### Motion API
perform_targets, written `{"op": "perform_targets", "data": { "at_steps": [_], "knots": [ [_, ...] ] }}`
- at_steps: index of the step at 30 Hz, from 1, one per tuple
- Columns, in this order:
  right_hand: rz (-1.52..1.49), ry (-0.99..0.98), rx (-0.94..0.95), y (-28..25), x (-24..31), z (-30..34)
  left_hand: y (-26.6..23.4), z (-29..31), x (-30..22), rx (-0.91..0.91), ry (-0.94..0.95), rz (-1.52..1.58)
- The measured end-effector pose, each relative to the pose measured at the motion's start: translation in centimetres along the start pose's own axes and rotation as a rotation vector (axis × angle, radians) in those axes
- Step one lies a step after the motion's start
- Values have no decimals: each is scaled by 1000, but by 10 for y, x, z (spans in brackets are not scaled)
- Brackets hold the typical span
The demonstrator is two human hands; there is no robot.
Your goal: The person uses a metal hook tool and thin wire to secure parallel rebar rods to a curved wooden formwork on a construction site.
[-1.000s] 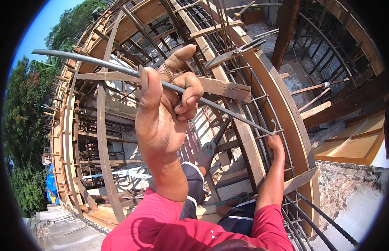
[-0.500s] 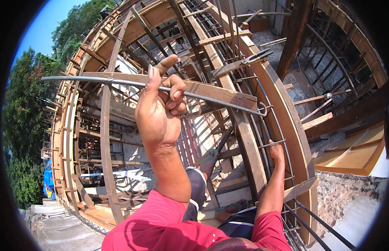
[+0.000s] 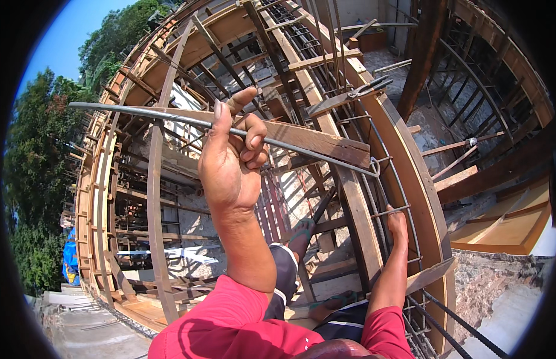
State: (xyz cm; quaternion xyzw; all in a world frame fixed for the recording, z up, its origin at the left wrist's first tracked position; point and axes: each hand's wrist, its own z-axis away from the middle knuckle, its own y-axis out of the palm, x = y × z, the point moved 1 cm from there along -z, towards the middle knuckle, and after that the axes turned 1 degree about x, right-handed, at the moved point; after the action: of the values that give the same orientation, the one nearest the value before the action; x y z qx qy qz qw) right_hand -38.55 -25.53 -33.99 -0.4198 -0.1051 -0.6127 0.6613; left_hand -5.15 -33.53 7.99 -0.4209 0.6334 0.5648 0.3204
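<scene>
Raised in the middle, my left hand (image 3: 233, 155) is closed on a long grey steel rod (image 3: 308, 154), thumb on one side and curled fingers on the other, index finger pointing up. The rod's bent hook end lies at the left bar of a rebar cage (image 3: 399, 179); whether it touches cannot be told. Lower right, my right hand (image 3: 397, 226) is closed at a thin crosswise stirrup (image 3: 390, 210) of that cage, its fingers partly hidden. Behind the rod a wooden plank (image 3: 326, 140) runs nearly parallel to it.
Pincers (image 3: 367, 87) rest on a short crosspiece over the cage. Curved plywood formwork (image 3: 418, 173) walls its right side. My sandalled feet (image 3: 302, 233) stand among timber beams, with gaps to a lower level below. Thick rebar ends (image 3: 448, 323) stick out lower right.
The rod's hooked end has dropped slightly and shifted left, against the cage bar. My left hand has moved a little right and down with it. My right hand stays at the stirrup.
</scene>
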Motion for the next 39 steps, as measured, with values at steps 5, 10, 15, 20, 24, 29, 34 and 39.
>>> {"op": "perform_targets", "data": {
  "at_steps": [5, 10, 15, 20, 24, 29, 34, 39],
  "knots": [
    [40, 7, 5, -1, -5, -7, 2, 2, 1, -3, 6, -12],
    [28, -6, 6, 2, -10, -12, 4, 3, 0, -11, 15, -39],
    [41, -12, -4, 0, -17, -19, 3, 1, 2, 29, 10, -55],
    [35, -29, -5, 2, -13, -15, 3, 1, 3, -2, 16, -11],
    [45, -40, -15, 2, -11, -13, 4, 1, 3, 6, 16, -19],
    [61, -27, -30, -1, -11, -12, 4, -2, 6, 13, 10, -23],
    [33, -139, -62, 0, -1, 3, 1, -2, 8, 5, -2, -69],
    [18, -111, -41, 0, -4, -1, 3, -1, 7, 5, -12, -70]
  ]
}}
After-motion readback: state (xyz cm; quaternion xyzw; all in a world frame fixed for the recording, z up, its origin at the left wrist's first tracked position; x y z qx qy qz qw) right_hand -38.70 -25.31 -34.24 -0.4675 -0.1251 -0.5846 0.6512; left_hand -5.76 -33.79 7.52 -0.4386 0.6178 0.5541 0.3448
